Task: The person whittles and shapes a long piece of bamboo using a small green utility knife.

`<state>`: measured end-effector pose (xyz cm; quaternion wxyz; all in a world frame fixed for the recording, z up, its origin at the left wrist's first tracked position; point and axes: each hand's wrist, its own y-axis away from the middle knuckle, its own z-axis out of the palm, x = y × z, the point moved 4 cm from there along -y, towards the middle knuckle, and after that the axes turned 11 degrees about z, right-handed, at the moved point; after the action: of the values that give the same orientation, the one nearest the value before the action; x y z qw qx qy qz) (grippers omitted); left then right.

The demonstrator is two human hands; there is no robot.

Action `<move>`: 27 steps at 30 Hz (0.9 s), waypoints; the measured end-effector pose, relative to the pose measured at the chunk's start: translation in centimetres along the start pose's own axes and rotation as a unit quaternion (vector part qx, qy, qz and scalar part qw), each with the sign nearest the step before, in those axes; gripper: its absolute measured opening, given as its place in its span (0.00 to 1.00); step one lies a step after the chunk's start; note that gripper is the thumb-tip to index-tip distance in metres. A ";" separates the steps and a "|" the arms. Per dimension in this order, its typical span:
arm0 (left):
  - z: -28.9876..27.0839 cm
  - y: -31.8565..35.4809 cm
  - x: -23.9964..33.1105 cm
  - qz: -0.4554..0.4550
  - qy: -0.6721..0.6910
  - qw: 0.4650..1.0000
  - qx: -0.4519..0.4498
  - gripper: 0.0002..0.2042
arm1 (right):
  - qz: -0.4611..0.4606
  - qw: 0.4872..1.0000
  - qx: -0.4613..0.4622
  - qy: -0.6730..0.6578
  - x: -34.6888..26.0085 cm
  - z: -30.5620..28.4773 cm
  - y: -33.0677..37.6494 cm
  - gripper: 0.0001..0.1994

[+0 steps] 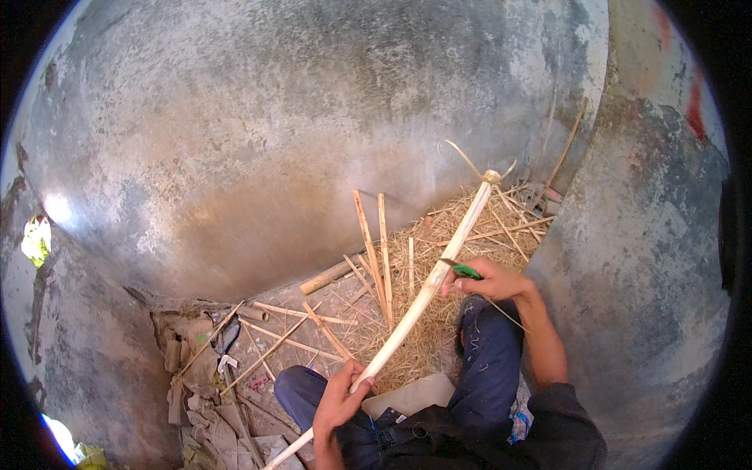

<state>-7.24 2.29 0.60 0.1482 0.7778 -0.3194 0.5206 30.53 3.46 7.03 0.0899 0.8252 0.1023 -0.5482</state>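
Note:
A long, pale, peeled pole (pixel 415 312), which looks like bamboo, slants from the lower left up to the far right across my lap. Near its lower part my left hand (pixel 341 396) is closed around it. My right hand (pixel 499 279) grips a knife (pixel 468 272) with a green handle. The short dark blade lies against the pole's upper half, and the fingertips are close beside the wood. At the far end thin curled strips (pixel 465 158) stick out from around the pole's tip. A thin strip also hangs below my right hand.
A heap of straw-like shavings (pixel 439 329) covers the floor between my legs. Split sticks (pixel 384 251) lean near the grey wall (pixel 313 141). A thicker bamboo piece (pixel 325 278) lies by the wall. Crumpled sacking and scraps (pixel 211 427) lie at left. Another wall (pixel 627 298) rises close at right.

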 end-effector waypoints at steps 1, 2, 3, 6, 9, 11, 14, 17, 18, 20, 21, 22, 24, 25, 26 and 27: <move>0.0 0.0 -0.1 0.009 0.008 1.000 -0.001 0.09 | 0.008 0.999 0.016 -0.047 1.0 -0.6 0.2 0.09; -0.2 0.1 -0.3 -0.011 0.030 0.999 0.002 0.08 | 0.015 0.995 0.033 -0.094 1.7 -1.2 0.6 0.09; -0.5 0.3 -0.4 -0.031 0.052 0.998 0.006 0.08 | 0.018 0.985 0.058 -0.161 2.1 -2.0 1.0 0.07; -1.1 0.8 -1.2 -0.063 0.121 0.989 0.055 0.06 | 0.049 0.960 0.144 -0.236 2.7 -4.3 1.5 0.08; -1.3 0.7 -0.9 -0.072 0.174 0.977 0.099 0.06 | -0.013 0.931 0.350 0.105 1.2 -4.0 0.7 0.14; -1.4 0.4 -0.3 -0.076 0.188 0.972 0.118 0.06 | -0.031 0.894 0.414 0.169 0.0 -3.5 1.5 0.18; -1.5 -0.2 0.8 -0.077 0.163 0.973 0.142 0.09 | -0.002 0.875 0.448 0.184 -3.9 -1.9 2.6 0.22; -0.7 -1.3 1.2 -0.023 0.089 0.985 0.149 0.11 | 0.057 0.858 0.467 0.205 -6.2 0.4 3.0 0.25; -0.4 -1.7 1.8 -0.016 0.078 0.985 0.152 0.11 | 0.075 0.850 0.474 0.220 -6.4 0.9 3.0 0.26; 0.1 -2.5 3.1 -0.003 0.057 0.986 0.159 0.12 | 0.108 0.861 0.443 0.227 -6.0 1.6 3.0 0.28; 0.3 -2.8 3.4 0.011 0.056 0.985 0.164 0.12 | 0.124 0.866 0.427 0.230 -5.8 1.9 3.0 0.29; 0.5 -3.1 3.6 0.026 0.055 0.984 0.170 0.13 | 0.103 0.881 0.412 0.209 -5.6 2.3 2.8 0.29; 1.2 -3.7 4.3 0.047 0.040 0.983 0.173 0.13 | 0.067 0.906 0.382 0.168 -4.6 3.0 2.3 0.29; 1.5 -3.9 4.8 0.054 0.024 0.983 0.172 0.13 | 0.054 0.926 0.355 0.115 -4.0 3.3 1.9 0.29; 1.8 -4.0 5.3 0.062 0.009 0.983 0.172 0.14 | 0.040 0.943 0.326 0.061 -3.5 3.7 1.5 0.28; 2.2 -4.1 5.5 0.061 -0.005 0.984 0.167 0.13 | 0.024 0.955 0.295 0.006 -3.5 4.1 1.1 0.28</move>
<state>-1.62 2.30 5.05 -0.0176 0.7732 -0.2755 0.5709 25.86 1.06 8.68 -0.1446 0.8203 -0.0836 -0.5470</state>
